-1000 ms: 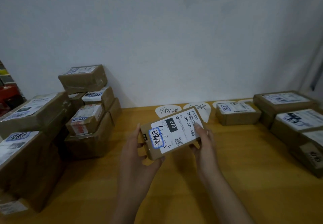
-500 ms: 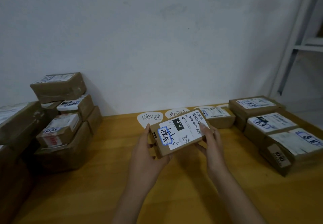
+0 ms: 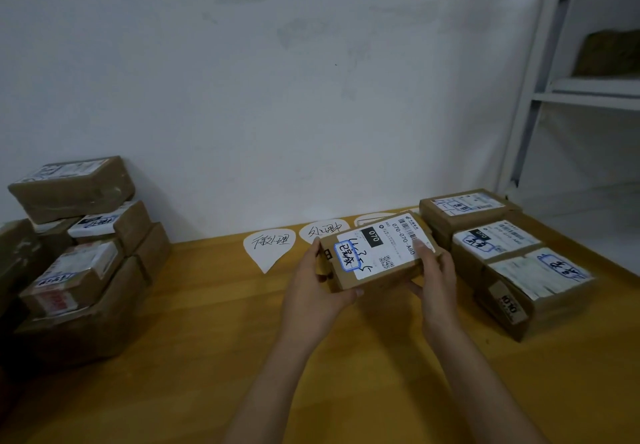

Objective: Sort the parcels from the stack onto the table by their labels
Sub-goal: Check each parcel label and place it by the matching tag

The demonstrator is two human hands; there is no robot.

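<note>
A small cardboard parcel (image 3: pixel 375 253) is held clear of the bench (image 3: pixel 214 305), slightly right of centre, tilted so its white label faces up toward the camera. The left hand (image 3: pixel 317 287) takes the near-left end, thumb along the left edge and fingers (image 3: pixel 356 292) curled under the near corner. The right hand (image 3: pixel 434 272) takes the far-right end, thumb pressed on the label's edge and the rest tucked beneath. Both sets of fingers are clamped on the box.

At 9 o'clock from the parcel stands the unsorted stack (image 3: pixel 79 253) against the wall. At 3 o'clock, just beside the right hand, sits a row of sorted parcels (image 3: pixel 512 253). At 11 o'clock two paper markers (image 3: pixel 270 244) with handwriting lie flat by the wall; a third appears partly hidden behind the held box.

The parcel looks light, judging by how easily it is held up at its ends, and stiff enough to keep its shape under the squeeze. The label looks smoother than the plain cardboard, so grip is probably better on the cardboard ends and underside. A hold at opposite short ends, as now, should keep the label readable and the box level for setting down.
</note>
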